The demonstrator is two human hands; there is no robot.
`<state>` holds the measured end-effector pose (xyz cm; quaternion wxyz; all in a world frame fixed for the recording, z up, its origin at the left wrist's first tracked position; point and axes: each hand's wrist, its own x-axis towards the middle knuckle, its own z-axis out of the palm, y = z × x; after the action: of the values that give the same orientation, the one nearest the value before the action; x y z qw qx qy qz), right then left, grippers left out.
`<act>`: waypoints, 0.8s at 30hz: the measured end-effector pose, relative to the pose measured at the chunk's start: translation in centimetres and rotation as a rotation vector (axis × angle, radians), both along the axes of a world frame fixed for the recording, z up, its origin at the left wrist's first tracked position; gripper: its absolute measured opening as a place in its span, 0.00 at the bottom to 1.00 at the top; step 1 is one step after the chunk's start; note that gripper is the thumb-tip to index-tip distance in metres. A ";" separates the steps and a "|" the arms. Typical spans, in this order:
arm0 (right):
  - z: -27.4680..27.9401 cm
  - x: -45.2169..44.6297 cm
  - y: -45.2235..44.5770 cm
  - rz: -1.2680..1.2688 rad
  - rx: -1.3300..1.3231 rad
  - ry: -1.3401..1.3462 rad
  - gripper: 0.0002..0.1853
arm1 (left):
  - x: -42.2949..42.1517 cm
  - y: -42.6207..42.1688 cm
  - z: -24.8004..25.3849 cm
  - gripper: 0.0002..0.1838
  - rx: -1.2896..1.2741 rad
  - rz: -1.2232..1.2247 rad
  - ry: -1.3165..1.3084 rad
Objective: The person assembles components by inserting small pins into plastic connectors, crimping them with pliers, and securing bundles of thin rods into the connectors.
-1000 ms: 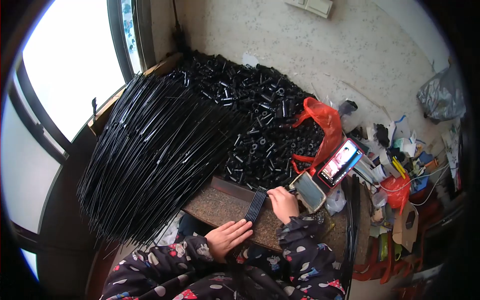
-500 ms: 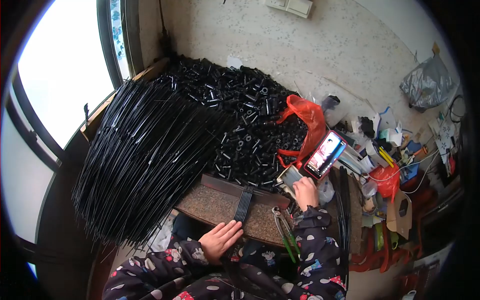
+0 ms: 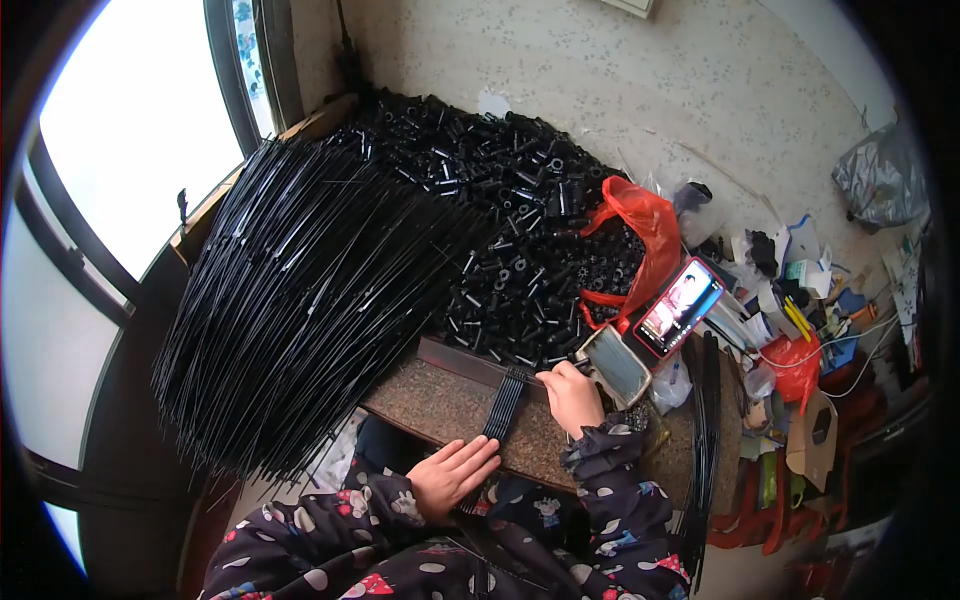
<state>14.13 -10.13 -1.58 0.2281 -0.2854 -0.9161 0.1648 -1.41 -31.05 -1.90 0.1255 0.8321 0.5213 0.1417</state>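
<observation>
My left hand [image 3: 455,478] lies flat with fingers stretched out, its fingertips on the lower end of a row of thin black rods [image 3: 503,408]. The rods lie side by side on the brown speckled board [image 3: 430,405], their upper ends at a dark metal strip [image 3: 455,360]. To the right of those ends, my right hand [image 3: 572,397] is closed in a pinch; whatever it holds is too small to make out. Just right of it is an open container [image 3: 615,367] with a pale rim.
A large bundle of black rods [image 3: 300,300] fills the left. Black tubular parts [image 3: 520,230] are heaped behind the board. Right of them are a red bag [image 3: 650,235], a lit phone [image 3: 680,308] and more black rods [image 3: 706,440].
My right hand has moved from the container back left to the upper ends of the rods. The green-handled pliers are now hidden from view. My left hand stays on the rods; the view has shifted.
</observation>
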 end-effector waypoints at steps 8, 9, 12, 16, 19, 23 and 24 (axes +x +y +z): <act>0.2 0.3 0.0 -0.025 0.009 -0.028 0.07 | -0.2 0.1 0.0 0.47 0.020 -0.006 0.052; 0.4 0.3 -0.1 -0.017 0.015 -0.027 0.07 | -0.1 0.0 0.0 0.47 0.032 -0.007 0.072; 0.4 0.0 -0.3 -0.007 0.027 -0.014 0.07 | -0.1 0.1 0.4 0.46 0.011 -0.003 0.015; 0.0 -0.4 -0.2 -0.022 0.015 -0.006 0.07 | -0.2 -0.1 0.3 0.46 0.035 -0.006 0.027; 0.2 -0.5 -0.3 -0.056 0.000 -0.051 0.07 | -0.2 -0.1 0.0 0.46 0.053 -0.005 0.004; 0.2 -0.8 -0.1 -0.044 0.000 -0.057 0.07 | -0.3 -0.1 0.0 0.46 0.054 -0.011 0.007; 0.2 -0.8 -0.1 -0.035 0.002 -0.058 0.07 | -0.2 -0.1 0.0 0.46 0.049 -0.014 0.013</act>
<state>13.32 -10.20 -1.36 0.2046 -0.3059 -0.9174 0.1516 -1.66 -31.15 -1.93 0.1026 0.8394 0.5128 0.1480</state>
